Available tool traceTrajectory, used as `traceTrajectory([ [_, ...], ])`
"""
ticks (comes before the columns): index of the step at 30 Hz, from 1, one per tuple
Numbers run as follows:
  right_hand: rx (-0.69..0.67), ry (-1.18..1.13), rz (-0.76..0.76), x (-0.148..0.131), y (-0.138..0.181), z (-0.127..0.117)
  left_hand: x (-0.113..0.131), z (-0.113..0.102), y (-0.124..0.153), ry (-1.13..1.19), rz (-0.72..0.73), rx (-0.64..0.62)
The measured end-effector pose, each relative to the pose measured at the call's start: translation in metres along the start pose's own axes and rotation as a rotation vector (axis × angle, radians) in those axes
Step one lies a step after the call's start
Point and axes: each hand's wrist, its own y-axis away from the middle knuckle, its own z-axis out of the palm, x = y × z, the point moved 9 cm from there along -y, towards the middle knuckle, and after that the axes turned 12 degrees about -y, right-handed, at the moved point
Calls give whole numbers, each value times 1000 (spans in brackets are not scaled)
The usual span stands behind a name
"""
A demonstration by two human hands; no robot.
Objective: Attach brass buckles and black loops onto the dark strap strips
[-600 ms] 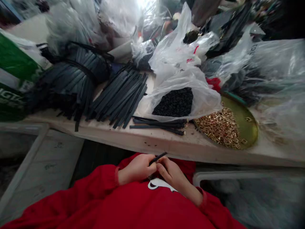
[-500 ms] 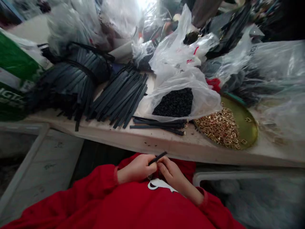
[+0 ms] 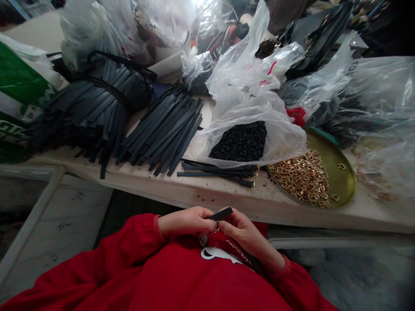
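My left hand (image 3: 188, 221) and my right hand (image 3: 243, 231) meet in front of my red top, just below the table's front edge. Both pinch a thin black strap (image 3: 221, 213) whose end pokes up between the fingers. A small metal piece, perhaps a buckle (image 3: 217, 225), shows under the strap between the two hands. On the table right above lie a few finished straps (image 3: 217, 170), a clear bag of small black loops (image 3: 241, 140) and a round brass-coloured tray (image 3: 340, 172) heaped with gold buckles (image 3: 301, 177).
A fan of loose black straps (image 3: 165, 129) and a tied bundle of more straps (image 3: 94, 103) cover the table's left half. Plastic bags (image 3: 253, 65) pile up behind. A green and white sack (image 3: 16, 86) stands at left. A pale frame (image 3: 39, 207) lies below the table.
My hands have risen a little toward the table edge and the strap end has tilted flatter. The small metal piece now shows between my fingers.
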Motion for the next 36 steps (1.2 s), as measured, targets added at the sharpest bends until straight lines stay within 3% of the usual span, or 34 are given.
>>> traceTrajectory([
  [2, 31, -14, 5, 0, -7, -5, 6, -10, -5, -114, 49, 84],
  [7, 285, -330, 4, 9, -17, -24, 26, -40, -3, -374, 199, 477],
  [12, 378, -525, -7, 16, -19, -22, 28, -47, -1, -649, 198, 671],
  [17, 352, -467, -21, 21, -16, -20, 25, -43, -5, -721, 205, 662],
  [27, 209, -74, -63, 7, -9, -15, 21, -35, -3, -480, 243, 482],
  [36, 150, -486, 53, 28, -11, 1, 8, -31, -9, -196, 234, 478],
])
